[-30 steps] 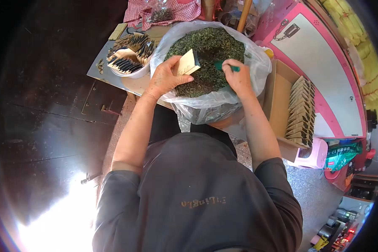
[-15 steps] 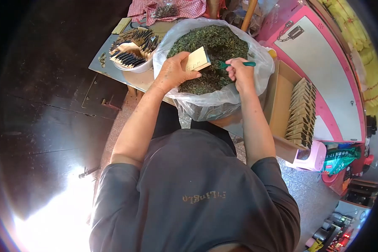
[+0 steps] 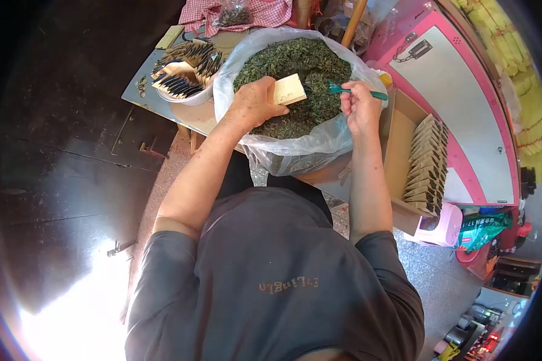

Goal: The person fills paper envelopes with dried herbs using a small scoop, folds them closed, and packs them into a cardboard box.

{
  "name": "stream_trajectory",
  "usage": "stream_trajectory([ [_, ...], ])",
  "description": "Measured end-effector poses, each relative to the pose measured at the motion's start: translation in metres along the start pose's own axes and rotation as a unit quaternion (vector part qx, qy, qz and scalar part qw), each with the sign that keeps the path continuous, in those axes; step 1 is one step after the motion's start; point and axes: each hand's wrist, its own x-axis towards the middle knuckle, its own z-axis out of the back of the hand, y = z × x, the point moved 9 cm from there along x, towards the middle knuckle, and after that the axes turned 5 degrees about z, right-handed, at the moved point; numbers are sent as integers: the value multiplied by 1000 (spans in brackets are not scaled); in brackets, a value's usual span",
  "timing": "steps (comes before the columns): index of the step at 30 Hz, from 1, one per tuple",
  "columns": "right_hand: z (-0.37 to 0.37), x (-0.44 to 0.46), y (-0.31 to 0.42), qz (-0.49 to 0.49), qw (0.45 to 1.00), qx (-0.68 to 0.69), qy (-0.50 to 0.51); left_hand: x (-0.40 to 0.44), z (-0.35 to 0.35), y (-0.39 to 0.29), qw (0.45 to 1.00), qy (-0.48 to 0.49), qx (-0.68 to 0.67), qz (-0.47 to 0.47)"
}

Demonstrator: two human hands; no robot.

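Observation:
My left hand (image 3: 251,105) pinches a small tan paper packet (image 3: 291,88) with handwriting on it, over a heap of dried green leaves (image 3: 307,54). A clear plastic bag (image 3: 226,75), its rim spread wide, holds the leaves. In my right hand (image 3: 361,107) is a green plastic fork (image 3: 338,88), its tines pointing left above the leaves at the heap's right side. A gap separates fork and packet. Whether the packet contains any leaves cannot be seen from this angle.
Left of the bag, a white tub (image 3: 190,98) of dark-edged packets stands on the table (image 3: 140,90). At right, a cardboard box (image 3: 397,150) holds a row of tan packets (image 3: 426,165). Beyond it is a pink-and-white cabinet (image 3: 457,78). A checked cloth (image 3: 268,13) lies at the back.
My right hand has drawn the fork to the right, away from the packet. My left hand and the packet have shifted slightly right and down, with the packet turned a little.

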Motion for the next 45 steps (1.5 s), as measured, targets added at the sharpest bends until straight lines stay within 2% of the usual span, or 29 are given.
stream_trajectory([
  [11,-18,-6,-23,-35,999,9,36,1,-4,-7,999,17,42,1],
  [17,-47,-13,-25,-35,995,-53,81,2,-5,-7,999,12,35,-2],
  [20,-63,-18,-14,19,975,-177,132,2,-6,-7,999,16,37,-2],
  [21,-63,-18,-12,19,975,-177,133,2,-6,-6,999,14,32,1],
  [23,-86,-33,26,258,892,-306,209,2,-5,-4,1000,13,27,6],
  [25,-81,-34,35,260,883,-325,218,3,-6,-2,1000,20,12,19],
  [27,-71,-33,55,285,893,-302,173,3,-5,-1,1000,18,3,18],
  [29,-51,-20,53,266,909,-292,136,3,-2,-1,1000,14,-4,17],
  [31,-21,-2,46,208,929,-306,27,3,-3,-1,1000,17,7,25],
  [32,-21,1,46,257,901,-349,5,3,-2,-1,1000,16,8,24],
  [35,-39,2,18,238,871,-428,29,3,-2,0,1000,10,-5,18],
  [38,-58,3,-37,152,877,-445,97,2,-1,0,1000,9,-1,22],
  [39,-54,5,-41,152,878,-444,97,2,-1,1,1000,5,-7,22],
  [41,-39,5,-57,-3,950,-308,48,2,0,4,1000,0,-13,24],
  [43,-31,5,-52,2,965,-260,38,4,-2,4,1000,-3,-14,13],
  [45,-20,5,-42,-12,992,-129,-9,4,-2,4,1000,-1,-13,14],
])
